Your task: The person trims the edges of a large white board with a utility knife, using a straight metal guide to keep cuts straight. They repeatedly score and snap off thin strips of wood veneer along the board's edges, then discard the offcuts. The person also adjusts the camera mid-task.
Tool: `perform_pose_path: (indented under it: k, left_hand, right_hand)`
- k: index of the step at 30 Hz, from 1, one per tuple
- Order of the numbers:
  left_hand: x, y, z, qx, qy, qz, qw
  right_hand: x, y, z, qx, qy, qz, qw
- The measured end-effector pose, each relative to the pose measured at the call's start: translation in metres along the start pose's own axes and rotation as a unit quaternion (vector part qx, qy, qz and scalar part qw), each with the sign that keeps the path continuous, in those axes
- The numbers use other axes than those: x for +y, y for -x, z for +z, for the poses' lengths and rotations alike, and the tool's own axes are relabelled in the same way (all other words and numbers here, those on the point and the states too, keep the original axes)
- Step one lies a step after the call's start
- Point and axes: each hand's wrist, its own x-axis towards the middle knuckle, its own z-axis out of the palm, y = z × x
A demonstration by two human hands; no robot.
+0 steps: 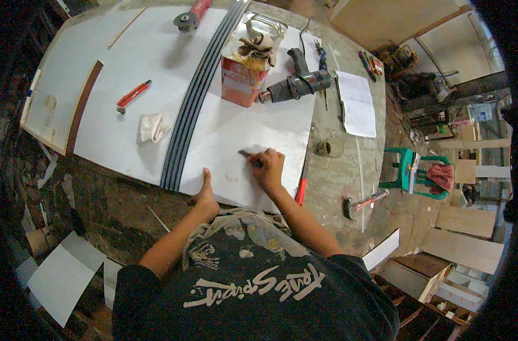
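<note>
A white board [213, 153] lies before me. My right hand [267, 170] is closed around a small dark tool [245, 153], its tip close to the board's surface; the grip hides most of it, so its kind does not show. At the board's near edge is my left hand [205, 199], thumb lying on top and fingers bent at the edge, partly hidden. Left of both hands, a bundle of long black strips [185, 116] runs across the board. A crumpled white cloth [152, 128] and a red utility knife [134, 96] lie beyond the strips.
A red tin [240, 82] topped with a rag [258, 50] stands beside a heat gun [296, 85]. An angle grinder [190, 17] lies far left. Rightward are an open notebook [358, 105], a glass [330, 148], a hammer [364, 204] and a green chair [404, 170].
</note>
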Motion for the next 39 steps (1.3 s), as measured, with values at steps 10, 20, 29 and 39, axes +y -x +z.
perform_pose_path:
  k: [10,20,29,39]
  left_hand:
    - [-0.016,0.000,0.035,0.431,-0.038,0.144,0.890]
    - [-0.058,-0.035,-0.012,0.267,-0.047,0.459,0.846]
    - [-0.148,-0.005,-0.124,0.268,-0.180,0.312,0.893]
    - [-0.406,0.073,-0.309,0.390,-0.017,0.037,0.920]
  right_hand:
    - [-0.011,0.043,-0.031,-0.101,-0.027,-0.077,0.992]
    - [0.034,0.000,-0.041,0.002,-0.042,-0.066,0.997]
    - [0.047,0.000,-0.039,-0.080,-0.073,-0.010,0.994]
    - [0.032,-0.008,-0.036,-0.046,-0.117,-0.067,0.990]
